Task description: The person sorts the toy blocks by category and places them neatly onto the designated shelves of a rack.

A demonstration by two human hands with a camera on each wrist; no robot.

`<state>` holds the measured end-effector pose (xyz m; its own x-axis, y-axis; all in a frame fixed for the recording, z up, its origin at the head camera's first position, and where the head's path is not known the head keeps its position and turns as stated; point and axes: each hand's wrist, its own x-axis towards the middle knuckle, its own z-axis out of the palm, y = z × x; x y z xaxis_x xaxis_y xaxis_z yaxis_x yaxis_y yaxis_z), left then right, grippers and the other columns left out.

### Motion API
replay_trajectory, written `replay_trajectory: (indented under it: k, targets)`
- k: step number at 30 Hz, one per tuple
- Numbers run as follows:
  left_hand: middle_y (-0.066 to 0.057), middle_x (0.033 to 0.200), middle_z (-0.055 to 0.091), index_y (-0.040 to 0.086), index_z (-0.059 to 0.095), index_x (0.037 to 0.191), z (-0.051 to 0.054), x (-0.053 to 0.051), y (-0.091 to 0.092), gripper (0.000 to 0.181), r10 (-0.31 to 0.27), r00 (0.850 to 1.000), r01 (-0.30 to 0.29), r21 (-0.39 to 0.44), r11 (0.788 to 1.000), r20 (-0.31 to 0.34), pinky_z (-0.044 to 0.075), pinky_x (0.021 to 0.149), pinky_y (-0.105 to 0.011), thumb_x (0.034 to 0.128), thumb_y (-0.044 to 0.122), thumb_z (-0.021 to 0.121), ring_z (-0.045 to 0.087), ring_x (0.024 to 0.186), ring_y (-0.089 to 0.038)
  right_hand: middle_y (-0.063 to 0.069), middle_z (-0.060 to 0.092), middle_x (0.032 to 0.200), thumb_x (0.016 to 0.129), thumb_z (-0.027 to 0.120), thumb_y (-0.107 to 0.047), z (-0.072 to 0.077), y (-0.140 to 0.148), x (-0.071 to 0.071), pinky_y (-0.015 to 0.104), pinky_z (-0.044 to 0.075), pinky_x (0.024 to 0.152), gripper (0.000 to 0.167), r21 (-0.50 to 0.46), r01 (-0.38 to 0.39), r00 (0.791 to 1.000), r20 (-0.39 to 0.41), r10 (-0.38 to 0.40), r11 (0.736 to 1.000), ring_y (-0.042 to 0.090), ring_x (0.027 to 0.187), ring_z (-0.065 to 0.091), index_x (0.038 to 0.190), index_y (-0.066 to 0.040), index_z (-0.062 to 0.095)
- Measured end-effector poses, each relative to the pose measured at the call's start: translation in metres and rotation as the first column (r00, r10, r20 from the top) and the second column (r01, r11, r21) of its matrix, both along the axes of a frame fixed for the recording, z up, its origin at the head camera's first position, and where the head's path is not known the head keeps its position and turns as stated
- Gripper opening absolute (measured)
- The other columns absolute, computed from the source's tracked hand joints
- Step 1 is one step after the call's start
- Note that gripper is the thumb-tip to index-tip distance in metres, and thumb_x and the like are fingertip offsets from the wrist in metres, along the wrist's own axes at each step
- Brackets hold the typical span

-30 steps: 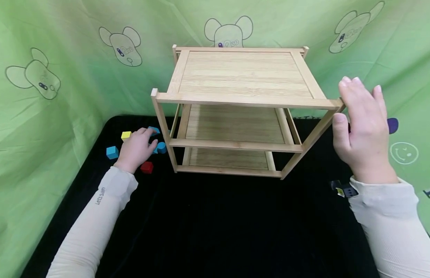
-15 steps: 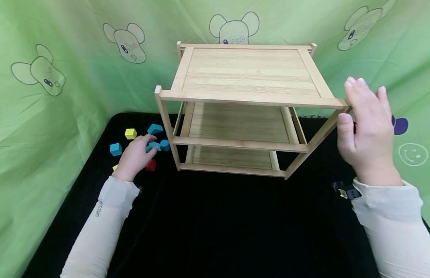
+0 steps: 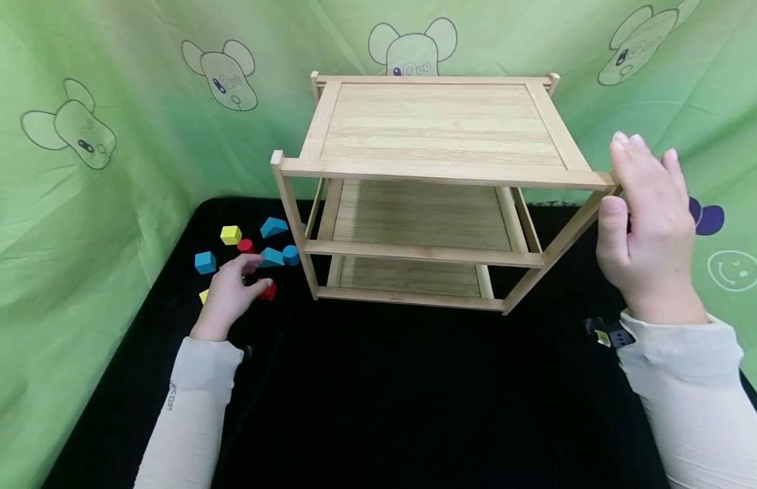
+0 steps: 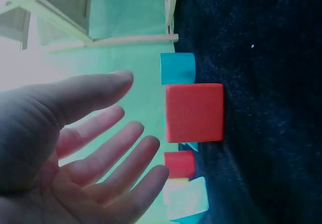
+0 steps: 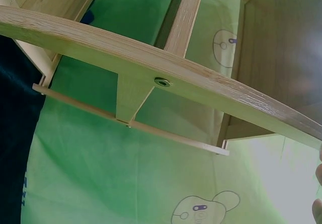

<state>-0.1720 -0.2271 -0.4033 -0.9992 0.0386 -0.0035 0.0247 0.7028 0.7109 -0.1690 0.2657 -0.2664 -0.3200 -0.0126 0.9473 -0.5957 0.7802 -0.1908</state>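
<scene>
Left hand (image 3: 227, 295): drawn back, fingers parted, nothing gripped.
Right hand (image 3: 654, 238): held straight-fingered by the corner of the wooden rack (image 3: 439, 129).
Red cube (image 4: 194, 113): seen on black cloth (image 3: 366, 407), beside the left thumb.
Red cylinder (image 3: 246, 246): now uncovered, just past the fingers.

The left hand (image 4: 90, 161) hung with fingers (image 4: 126, 168) parted near a red cube (image 4: 194, 113); beyond stood a blue block (image 4: 177, 68) and wooden rack (image 4: 136, 40).
</scene>
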Motion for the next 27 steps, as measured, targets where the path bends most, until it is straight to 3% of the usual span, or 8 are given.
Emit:
replay_trajectory:
  k: [5,18,27]
  targets:
    - [-0.028,0.144,0.049,-0.004,0.048,0.143,-0.006,0.004,-0.009,0.05,-0.029,0.999,0.026,0.094,0.995,0.034,0.037,0.113,-0.058,0.0973,0.007,0.066,0.046,0.134,-0.044,0.016,0.068,0.128,0.101,0.038,-0.066,-0.001,-0.001,-0.003,0.052,0.034,0.118,0.077,-0.028,-0.009,1.0,-0.016,0.009,1.0,0.034,0.126,0.061,0.125,-0.001,0.07]
    - [-0.031,0.147,0.045,-0.008,0.043,0.146,-0.018,0.006,-0.015,0.052,-0.059,0.988,0.032,0.182,0.983,0.14,0.04,0.113,-0.052,0.0969,-0.005,0.061,0.046,0.135,-0.046,0.013,0.069,0.127,0.1,0.041,-0.063,-0.005,0.002,-0.006,0.049,0.035,0.118,0.072,-0.076,-0.013,1.0,-0.011,0.012,0.997,0.033,0.124,0.062,0.124,-0.002,0.072]
    - [-0.031,0.144,0.047,-0.006,0.043,0.146,-0.022,0.007,-0.021,0.052,-0.098,0.983,0.062,0.224,0.973,0.152,0.041,0.111,-0.051,0.0979,-0.003,0.061,0.048,0.134,-0.045,0.021,0.067,0.126,0.102,0.035,-0.063,0.004,-0.006,0.004,0.053,0.033,0.118,0.076,0.005,0.045,0.999,-0.013,-0.045,0.999,0.035,0.125,0.061,0.126,0.001,0.069]
